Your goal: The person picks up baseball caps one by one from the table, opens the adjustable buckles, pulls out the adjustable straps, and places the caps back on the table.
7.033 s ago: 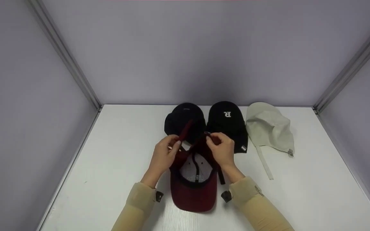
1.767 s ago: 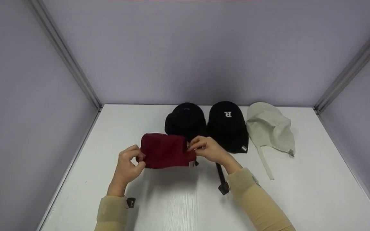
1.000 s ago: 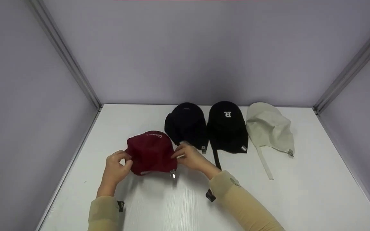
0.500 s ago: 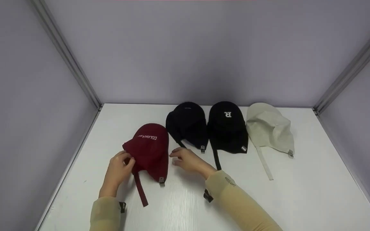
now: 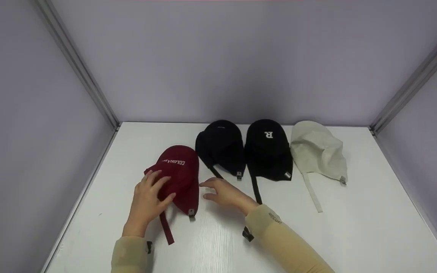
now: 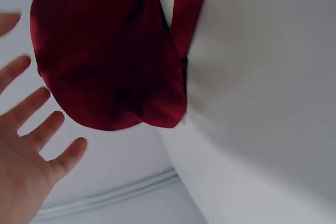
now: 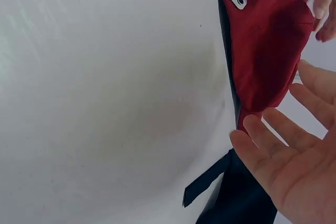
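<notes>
A red baseball cap (image 5: 182,172) with white lettering lies on the white table, its loose strap and metal buckle pointing toward the person. Spread above its left part is my left hand (image 5: 148,197), fingers apart; the left wrist view has the fingers straight and off the red cloth (image 6: 105,51). My right hand (image 5: 226,193) is just right of the cap, fingers extended and holding nothing. In the right wrist view that hand (image 7: 299,156) appears with its fingers spread near the cap (image 7: 270,51). Whether its fingertips touch the cap I cannot tell.
Behind and to the right, a dark cap (image 5: 222,146), a black cap (image 5: 268,151) with a white R and a cream cap (image 5: 317,148) lie in a row, straps hanging forward. Grey-white panels (image 5: 218,60) close off the table (image 5: 355,227) at the back and sides.
The red cap was turned over from its inside-up position, moved left and laid down with its lettering showing. My left hand has let go of its edge and spread its fingers.
</notes>
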Tool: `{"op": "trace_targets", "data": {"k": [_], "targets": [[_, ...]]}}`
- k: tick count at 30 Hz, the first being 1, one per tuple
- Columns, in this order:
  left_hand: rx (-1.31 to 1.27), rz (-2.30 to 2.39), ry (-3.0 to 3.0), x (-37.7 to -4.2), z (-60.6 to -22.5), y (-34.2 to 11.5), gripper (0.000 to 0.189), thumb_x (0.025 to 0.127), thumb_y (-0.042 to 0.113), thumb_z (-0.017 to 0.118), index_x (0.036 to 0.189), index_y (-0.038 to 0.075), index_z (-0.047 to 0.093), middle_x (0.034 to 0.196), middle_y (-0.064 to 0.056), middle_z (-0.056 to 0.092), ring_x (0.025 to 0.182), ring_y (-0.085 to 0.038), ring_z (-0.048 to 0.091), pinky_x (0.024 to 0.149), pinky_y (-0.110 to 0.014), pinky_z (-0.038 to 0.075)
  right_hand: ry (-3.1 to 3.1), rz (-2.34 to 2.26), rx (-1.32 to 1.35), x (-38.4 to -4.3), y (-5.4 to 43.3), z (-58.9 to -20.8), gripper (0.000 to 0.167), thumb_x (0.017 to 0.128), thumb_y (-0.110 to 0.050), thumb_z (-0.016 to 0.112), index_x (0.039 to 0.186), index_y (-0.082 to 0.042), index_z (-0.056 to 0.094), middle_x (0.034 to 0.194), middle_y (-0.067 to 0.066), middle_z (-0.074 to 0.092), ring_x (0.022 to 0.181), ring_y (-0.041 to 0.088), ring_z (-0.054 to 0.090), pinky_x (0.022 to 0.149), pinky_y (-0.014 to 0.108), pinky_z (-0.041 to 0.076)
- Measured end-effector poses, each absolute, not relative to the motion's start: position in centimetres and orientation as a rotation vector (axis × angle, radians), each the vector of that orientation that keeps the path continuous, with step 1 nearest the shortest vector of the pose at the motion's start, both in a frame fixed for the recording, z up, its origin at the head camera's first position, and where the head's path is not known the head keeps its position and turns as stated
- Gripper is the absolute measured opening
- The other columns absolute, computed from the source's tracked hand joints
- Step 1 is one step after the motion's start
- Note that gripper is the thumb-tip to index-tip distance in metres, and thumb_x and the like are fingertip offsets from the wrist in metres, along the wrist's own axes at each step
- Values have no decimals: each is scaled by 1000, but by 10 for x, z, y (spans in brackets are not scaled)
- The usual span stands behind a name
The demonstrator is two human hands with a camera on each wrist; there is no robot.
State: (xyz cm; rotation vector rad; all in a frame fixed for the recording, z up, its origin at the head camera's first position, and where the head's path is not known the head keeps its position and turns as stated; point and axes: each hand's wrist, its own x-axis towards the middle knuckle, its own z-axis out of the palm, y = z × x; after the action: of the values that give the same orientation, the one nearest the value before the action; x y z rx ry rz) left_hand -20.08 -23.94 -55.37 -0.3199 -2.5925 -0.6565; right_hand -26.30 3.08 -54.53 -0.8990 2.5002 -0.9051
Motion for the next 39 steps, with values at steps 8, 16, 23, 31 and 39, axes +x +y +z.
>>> {"op": "trace_targets", "data": {"k": [8, 16, 23, 31, 39], "targets": [[-162, -643, -2726, -199, -555, -232, 11, 86, 10, 76, 82, 5, 67, 78, -4, 59, 72, -23, 60, 66, -42, 52, 2514, -843, -979, -256, 28, -548, 40, 97, -21, 63, 136, -12, 59, 132, 4, 58, 125, 19, 51, 106, 32, 37], [-72, -775, -2769, -195, -549, -231, 15, 87, 20, 76, 86, 6, 70, 82, -4, 59, 74, -21, 55, 69, -41, 51, 2454, -714, -1242, -239, 15, -551, 32, 97, -22, 64, 128, -15, 66, 131, -1, 58, 123, 12, 51, 104, 26, 38], [-113, -737, -2820, -189, -544, -234, 23, 79, 20, 82, 94, 6, 73, 98, -8, 62, 93, -28, 58, 81, -47, 51, 2447, -546, -1422, -222, 8, -554, 24, 96, -23, 66, 118, -20, 72, 120, -7, 60, 113, 7, 54, 97, 23, 42], [-181, -636, -2865, -191, -544, -241, 34, 68, 10, 88, 98, 3, 74, 106, -11, 65, 105, -34, 58, 84, -51, 48, 2477, -492, -1365, -217, 12, -556, 30, 98, -27, 61, 127, -26, 66, 126, -12, 58, 115, 5, 53, 99, 33, 42], [-150, -647, -2854, -205, -549, -241, 24, 79, 7, 82, 100, 1, 73, 105, -11, 66, 106, -34, 57, 84, -50, 49, 2598, -405, -1278, -230, 13, -561, 37, 97, -27, 60, 133, -22, 62, 146, 1, 48, 135, 18, 42, 111, 40, 31]]}}
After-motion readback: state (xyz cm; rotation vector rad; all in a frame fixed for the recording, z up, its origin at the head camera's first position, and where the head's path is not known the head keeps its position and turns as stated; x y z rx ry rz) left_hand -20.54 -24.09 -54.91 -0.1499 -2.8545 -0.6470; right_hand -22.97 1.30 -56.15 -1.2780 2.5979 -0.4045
